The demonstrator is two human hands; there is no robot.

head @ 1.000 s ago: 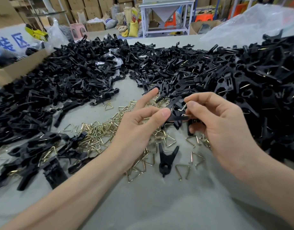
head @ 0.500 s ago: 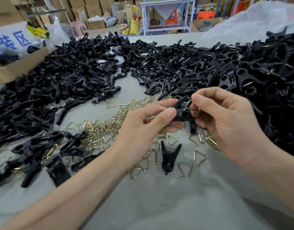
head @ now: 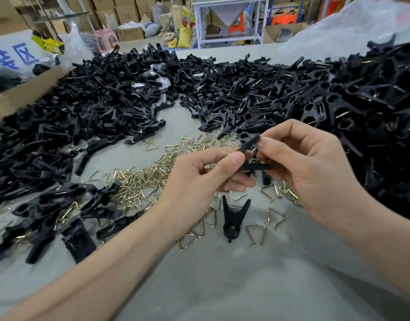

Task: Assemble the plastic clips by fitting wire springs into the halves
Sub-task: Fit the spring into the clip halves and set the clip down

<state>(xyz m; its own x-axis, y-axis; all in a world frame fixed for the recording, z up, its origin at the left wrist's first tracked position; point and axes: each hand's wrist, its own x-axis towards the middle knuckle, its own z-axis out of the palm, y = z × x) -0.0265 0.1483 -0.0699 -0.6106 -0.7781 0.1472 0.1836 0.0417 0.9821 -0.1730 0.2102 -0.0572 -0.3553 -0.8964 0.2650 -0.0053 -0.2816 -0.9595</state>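
Head view. Holding a half-built clip (head: pixel 250 147) up at mid-scene, just above the scatter of brass wire springs (head: pixel 139 181). Pinched at its left end by the left hand (head: pixel 199 181), grip clamped there between thumb and curled fingers. Pinched on the upper, farther half by the right hand (head: pixel 313 172), grip clamped too, thumb and forefinger on the black plastic. Two halves splayed in a V, with a glint of wire between them. Just nearer than the hands, lying flat on the grey surface (head: pixel 222 281): a lone clip (head: pixel 234 218), legs pointing away, springs close around it. Heaped across the left and far middle, loose halves (head: pixel 83 112). Piled high on the right, assembled clips (head: pixel 350 100), wire showing here and there. Far left, a cardboard box (head: pixel 16 103). Far right, clear plastic sheeting (head: pixel 361 24).
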